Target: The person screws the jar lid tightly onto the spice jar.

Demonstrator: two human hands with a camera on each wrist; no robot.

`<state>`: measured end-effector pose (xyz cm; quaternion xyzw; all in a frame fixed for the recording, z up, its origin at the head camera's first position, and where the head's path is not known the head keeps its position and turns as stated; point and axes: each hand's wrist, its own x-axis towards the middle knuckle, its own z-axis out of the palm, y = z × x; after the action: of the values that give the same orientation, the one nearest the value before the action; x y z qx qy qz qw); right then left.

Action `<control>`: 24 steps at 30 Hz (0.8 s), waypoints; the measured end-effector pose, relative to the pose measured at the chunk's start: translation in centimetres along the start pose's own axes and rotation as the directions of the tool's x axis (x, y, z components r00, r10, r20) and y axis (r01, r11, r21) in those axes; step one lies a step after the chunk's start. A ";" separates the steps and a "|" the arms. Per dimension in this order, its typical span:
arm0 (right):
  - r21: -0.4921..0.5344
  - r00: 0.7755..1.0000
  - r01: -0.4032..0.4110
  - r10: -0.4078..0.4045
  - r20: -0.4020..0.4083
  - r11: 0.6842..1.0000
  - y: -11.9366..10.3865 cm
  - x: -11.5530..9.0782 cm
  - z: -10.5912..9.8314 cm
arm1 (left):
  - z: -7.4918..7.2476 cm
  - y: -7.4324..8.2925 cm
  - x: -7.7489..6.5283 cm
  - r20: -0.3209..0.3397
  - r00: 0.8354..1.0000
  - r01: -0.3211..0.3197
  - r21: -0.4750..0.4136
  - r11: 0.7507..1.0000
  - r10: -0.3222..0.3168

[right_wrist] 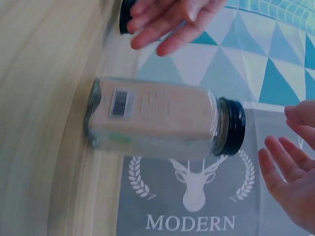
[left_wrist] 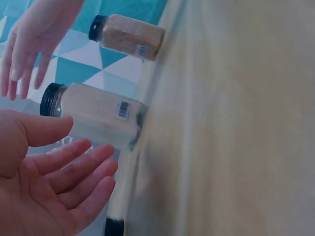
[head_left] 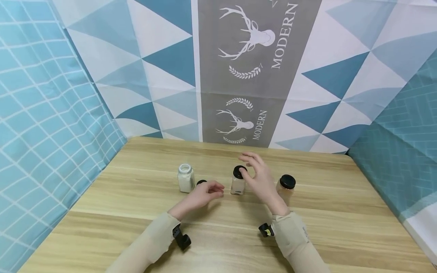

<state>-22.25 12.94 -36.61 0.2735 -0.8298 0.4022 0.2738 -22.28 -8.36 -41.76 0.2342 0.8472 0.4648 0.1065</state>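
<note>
A clear square jar [head_left: 238,186] of pale powder with a black cap stands upright between the two hands. My left hand [head_left: 203,194] is to its left, fingers loosely extended and apart from it. In the left wrist view the palm of the left hand [left_wrist: 54,182] holds nothing. Above and right of the jar, my right hand [head_left: 261,180] has spread fingers; in the right wrist view a gap separates the right hand [right_wrist: 295,172] from the capped jar [right_wrist: 157,118]. A black lid [head_left: 201,182] is partly hidden behind the left hand.
An uncapped jar [head_left: 186,180] of white contents stands at the left. Another black-capped jar [head_left: 287,182], with orange-brown contents [left_wrist: 132,37], stands right of the right forearm. A patterned cloth [head_left: 239,76] hangs behind the wooden table [head_left: 324,182].
</note>
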 end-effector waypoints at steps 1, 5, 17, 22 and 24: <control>0.008 1.000 0.021 -0.021 -0.007 1.000 -0.2 0.1 0.2 | -0.2 -0.2 -0.4 0.007 1.000 -0.003 0.000 1.000 0.003; 0.022 0.998 0.064 -0.064 0.000 0.998 -0.8 0.3 1.0 | -0.9 -0.9 -1.8 0.019 1.000 -0.017 0.013 1.000 0.017; -0.042 0.988 0.055 -0.048 0.144 0.998 -2.1 0.2 4.0 | -4.8 -2.2 -4.6 0.195 0.979 -0.063 0.050 0.997 0.052; -0.040 0.961 -0.006 0.017 0.275 0.999 -2.2 0.3 4.9 | -6.5 -2.8 -4.8 0.247 0.968 -0.029 -0.044 0.999 0.039; -0.042 0.939 -0.042 0.054 0.339 0.998 -2.3 0.3 5.4 | -7.1 -3.1 -5.0 0.239 0.971 -0.001 -0.031 1.000 0.009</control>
<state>-22.15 7.24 -38.08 0.3138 -0.8776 0.3414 0.1214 -21.68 -17.54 -40.68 0.2889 0.8203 0.4466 0.2102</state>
